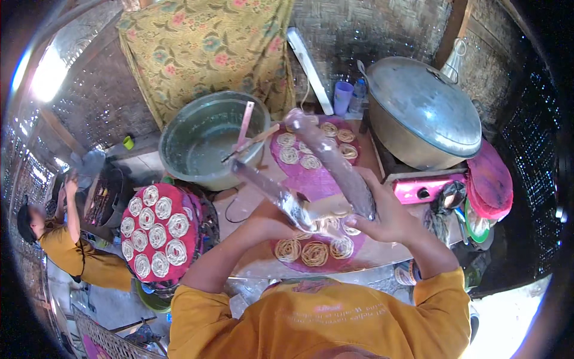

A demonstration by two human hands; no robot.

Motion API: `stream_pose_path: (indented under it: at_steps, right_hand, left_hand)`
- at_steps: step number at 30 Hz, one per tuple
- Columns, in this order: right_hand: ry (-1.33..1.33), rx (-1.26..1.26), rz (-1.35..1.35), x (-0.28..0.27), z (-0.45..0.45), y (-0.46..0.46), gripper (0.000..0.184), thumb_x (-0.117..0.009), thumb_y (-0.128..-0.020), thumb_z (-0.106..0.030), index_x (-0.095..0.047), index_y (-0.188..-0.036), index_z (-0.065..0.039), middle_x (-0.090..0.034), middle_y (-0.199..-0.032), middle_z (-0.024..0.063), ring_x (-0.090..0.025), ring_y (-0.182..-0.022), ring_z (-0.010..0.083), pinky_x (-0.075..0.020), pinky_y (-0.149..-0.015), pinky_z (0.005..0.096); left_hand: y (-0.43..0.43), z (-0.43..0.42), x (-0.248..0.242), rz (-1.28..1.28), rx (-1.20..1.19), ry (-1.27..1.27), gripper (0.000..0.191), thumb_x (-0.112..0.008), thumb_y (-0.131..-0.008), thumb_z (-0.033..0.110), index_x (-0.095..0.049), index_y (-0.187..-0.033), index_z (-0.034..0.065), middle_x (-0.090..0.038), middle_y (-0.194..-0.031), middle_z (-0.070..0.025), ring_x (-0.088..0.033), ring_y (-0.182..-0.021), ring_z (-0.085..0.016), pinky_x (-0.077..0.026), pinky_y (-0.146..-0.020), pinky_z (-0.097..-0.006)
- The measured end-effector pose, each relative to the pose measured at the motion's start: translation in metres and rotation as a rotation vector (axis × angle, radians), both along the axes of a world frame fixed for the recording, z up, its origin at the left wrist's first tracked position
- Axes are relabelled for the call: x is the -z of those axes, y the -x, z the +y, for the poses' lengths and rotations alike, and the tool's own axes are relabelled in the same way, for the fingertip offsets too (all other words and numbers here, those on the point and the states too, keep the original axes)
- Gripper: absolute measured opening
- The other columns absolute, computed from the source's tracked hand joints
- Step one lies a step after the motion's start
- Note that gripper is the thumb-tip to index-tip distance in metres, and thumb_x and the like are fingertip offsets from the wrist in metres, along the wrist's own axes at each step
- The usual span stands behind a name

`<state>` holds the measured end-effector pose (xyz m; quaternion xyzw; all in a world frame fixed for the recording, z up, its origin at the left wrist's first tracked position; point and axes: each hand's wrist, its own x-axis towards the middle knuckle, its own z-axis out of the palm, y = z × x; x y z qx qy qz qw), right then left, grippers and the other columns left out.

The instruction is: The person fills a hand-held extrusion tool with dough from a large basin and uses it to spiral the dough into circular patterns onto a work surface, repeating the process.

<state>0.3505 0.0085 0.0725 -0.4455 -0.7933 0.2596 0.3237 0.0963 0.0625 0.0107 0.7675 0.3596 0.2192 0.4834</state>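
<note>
In front of my chest I hold a two-armed hand press (332,166) with long, thick, greyish arms. My right hand (381,211) wraps around the lower end of its right arm. My left hand (284,224) is at the lower end of the other arm, and its fingers are mostly hidden behind the tool. Beneath the press lies a round pink mat (291,267) bearing coiled nests of thin dough strands (315,254), some cream and some browner. Behind the tool, a second pink mat (309,185) carries more pale nests (289,155).
A large basin (168,155) with sticks in it stands back left. Left, stacked mats (148,233) hold several nests. Back right are a lidded metal pot (421,112), a pink stove front (415,190) and spare pink mats (491,184). Another person (67,251) works far left.
</note>
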Motion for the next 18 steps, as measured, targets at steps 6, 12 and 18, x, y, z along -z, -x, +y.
stream_pose_path:
  at_steps: [6,12,18]
  right_hand:
    - [0.155,0.035,0.006,0.037,-0.013,-0.04,0.077,-0.069,-0.077,-0.04,-0.035,-0.131,0.004,-0.053,-0.116,0.0298,-0.055,-0.109,0.0401,-0.0429,-0.091,0.0431]
    - [1.002,-0.344,0.784,0.082,-0.007,-0.112,0.097,-0.075,-0.07,-0.044,-0.025,-0.142,-0.001,-0.045,-0.132,0.0223,-0.051,-0.118,0.0312,-0.0397,-0.1,0.0439]
    - [1.084,-0.352,0.596,0.102,-0.017,-0.143,0.098,-0.075,-0.071,-0.039,-0.021,-0.144,-0.002,-0.049,-0.127,0.0177,-0.052,-0.112,0.026,-0.0442,-0.092,0.0379]
  left_hand:
    - [-0.073,-0.019,0.059,-0.007,0.262,0.223,0.037,-0.081,-0.066,0.016,-0.065,-0.098,0.0046,-0.065,-0.087,-0.0054,-0.06,-0.085,-0.016,-0.048,-0.077,-0.0317]
    - [-0.118,0.019,0.113,-0.218,0.318,0.263,0.051,-0.081,-0.065,0.013,-0.059,-0.111,0.0034,-0.064,-0.104,-0.0071,-0.06,-0.094,-0.019,-0.045,-0.091,-0.0328]
    - [-0.113,0.079,0.041,-0.618,0.329,0.087,0.103,-0.082,-0.068,0.02,-0.013,-0.145,0.0157,-0.045,-0.133,-0.0089,-0.046,-0.12,-0.024,-0.04,-0.099,-0.0427]
